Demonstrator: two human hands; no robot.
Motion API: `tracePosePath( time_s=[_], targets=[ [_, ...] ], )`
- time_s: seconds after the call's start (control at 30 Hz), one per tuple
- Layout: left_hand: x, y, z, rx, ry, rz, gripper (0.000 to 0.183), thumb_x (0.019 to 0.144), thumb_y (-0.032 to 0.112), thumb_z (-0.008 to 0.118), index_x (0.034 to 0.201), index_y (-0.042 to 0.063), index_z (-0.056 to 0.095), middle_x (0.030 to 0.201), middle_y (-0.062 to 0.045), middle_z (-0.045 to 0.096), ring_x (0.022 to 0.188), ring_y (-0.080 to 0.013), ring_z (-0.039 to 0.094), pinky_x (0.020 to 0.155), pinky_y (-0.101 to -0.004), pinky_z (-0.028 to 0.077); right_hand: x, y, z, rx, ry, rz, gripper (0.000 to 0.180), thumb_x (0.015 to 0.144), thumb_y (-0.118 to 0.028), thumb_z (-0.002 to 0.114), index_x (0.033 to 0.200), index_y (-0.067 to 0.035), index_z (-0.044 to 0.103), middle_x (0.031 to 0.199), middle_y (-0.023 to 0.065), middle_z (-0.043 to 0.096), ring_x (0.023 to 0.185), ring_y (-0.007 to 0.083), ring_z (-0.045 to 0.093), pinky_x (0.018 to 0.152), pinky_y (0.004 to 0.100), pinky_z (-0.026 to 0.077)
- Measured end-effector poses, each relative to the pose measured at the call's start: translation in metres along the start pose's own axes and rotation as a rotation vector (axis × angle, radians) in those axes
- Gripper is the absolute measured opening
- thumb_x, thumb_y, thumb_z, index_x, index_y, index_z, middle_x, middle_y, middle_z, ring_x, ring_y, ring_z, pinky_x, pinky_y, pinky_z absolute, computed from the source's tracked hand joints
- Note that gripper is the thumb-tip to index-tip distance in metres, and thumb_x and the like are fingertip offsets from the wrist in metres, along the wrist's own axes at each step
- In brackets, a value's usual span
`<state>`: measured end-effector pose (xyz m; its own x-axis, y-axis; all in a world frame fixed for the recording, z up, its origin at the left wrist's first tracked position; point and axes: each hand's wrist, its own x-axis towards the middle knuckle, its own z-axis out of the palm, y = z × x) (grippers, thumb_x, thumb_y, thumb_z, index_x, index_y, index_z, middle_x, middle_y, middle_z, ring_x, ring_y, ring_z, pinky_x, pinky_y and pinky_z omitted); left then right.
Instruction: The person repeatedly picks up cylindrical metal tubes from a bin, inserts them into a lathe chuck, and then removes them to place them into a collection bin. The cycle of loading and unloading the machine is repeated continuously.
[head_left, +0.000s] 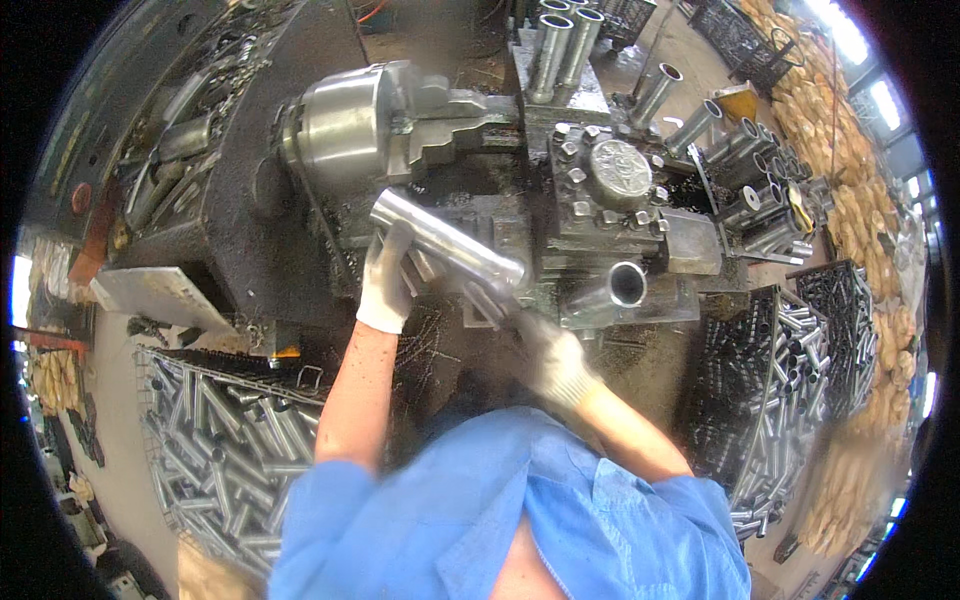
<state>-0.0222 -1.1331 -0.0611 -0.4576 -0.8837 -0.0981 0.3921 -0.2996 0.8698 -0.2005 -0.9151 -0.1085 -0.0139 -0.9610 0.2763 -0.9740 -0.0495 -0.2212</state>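
Note:
A shiny metal tube (450, 240) lies slantwise before me, below the lathe chuck (345, 120). My left hand (388, 277), in a whitish work glove, holds it from beneath near its upper left end. My right hand (551, 356), gloved too and blurred by motion, is at the tube's lower right; a dark, blurred item seems to be in it, but what it is and how the fingers lie cannot be told. To the right, another metal tube (607, 295) rests on the lathe carriage, below the square tool post (621, 171) with its clamping bolts.
Wire baskets full of metal tubes stand at lower left (225, 457) and at right (787, 375). Several upright tubes (551, 60) stand on the machine at the top, more (750, 199) on a rack at right. A metal plate (161, 300) juts out at left.

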Motion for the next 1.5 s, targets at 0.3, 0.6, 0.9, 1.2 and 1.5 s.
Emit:
tracePosePath(
  time_s=[0.3, 0.6, 0.9, 1.2, 1.5],
  targets=[
    [-0.013, -0.022, -0.053, -0.662, -0.143, -0.313, 0.071, 0.107, 0.068, 0.042, 0.135, 0.006, 0.063, 0.118, -0.017, 0.073, 0.106, -0.0364, 0.073, 0.096, -0.0527, 0.06, 0.072, 0.001, -0.006, 0.939, -0.049, 0.462, 0.036, 0.095, -0.027, 0.077, 0.123, -0.004, 0.078, 0.098, 0.0126, 0.08, 0.085, 0.0177, 0.075, 0.076, 0.0339, 0.059],
    [-0.043, 0.012, 0.041, -0.367, -0.217, 0.045, 0.088, 0.107, 0.067, 0.046, 0.166, 0.003, 0.032, 0.16, -0.018, 0.048, 0.144, -0.0359, 0.049, 0.123, -0.051, 0.037, 0.144, -0.048, -0.084, 0.623, -0.351, 0.291, 0.067, 0.091, -0.033, 0.081, 0.147, -0.004, 0.056, 0.114, 0.0212, 0.073, 0.091, 0.0316, 0.075, 0.081, 0.0443, 0.062],
    [-0.014, -0.029, -0.026, 0.249, 0.044, 0.023, 0.052, 0.101, 0.036, 0.071, 0.135, -0.003, 0.065, 0.125, -0.01, 0.071, 0.118, -0.0215, 0.064, 0.108, -0.0379, 0.049, 0.277, 0.065, -0.213, -0.083, -0.061, -0.198, 0.066, 0.073, -0.012, 0.083, 0.135, -0.008, 0.062, 0.108, 0.0187, 0.076, 0.094, 0.0368, 0.077, 0.079, 0.0441, 0.064],
    [-0.14, -0.072, -0.104, 0.649, 0.666, -0.297, 0.054, 0.093, 0.032, 0.075, 0.132, -0.004, 0.065, 0.13, -0.025, 0.069, 0.124, -0.0362, 0.065, 0.112, -0.0425, 0.051, 0.366, 0.181, -0.083, -0.112, -0.857, 0.0, 0.06, 0.073, -0.026, 0.088, 0.125, -0.003, 0.068, 0.101, 0.0184, 0.078, 0.093, 0.0305, 0.077, 0.085, 0.0443, 0.063],
    [-0.162, -0.076, -0.18, 0.398, 1.188, -0.143, 0.043, 0.102, 0.037, 0.064, 0.128, 0.004, 0.071, 0.11, -0.013, 0.072, 0.098, -0.0281, 0.065, 0.088, -0.0441, 0.054, 0.357, 0.168, -0.079, 0.197, -0.597, -0.281, 0.084, 0.075, -0.043, 0.088, 0.141, 0.001, 0.06, 0.118, 0.0233, 0.076, 0.103, 0.0362, 0.075, 0.092, 0.0468, 0.059]
  ],
)
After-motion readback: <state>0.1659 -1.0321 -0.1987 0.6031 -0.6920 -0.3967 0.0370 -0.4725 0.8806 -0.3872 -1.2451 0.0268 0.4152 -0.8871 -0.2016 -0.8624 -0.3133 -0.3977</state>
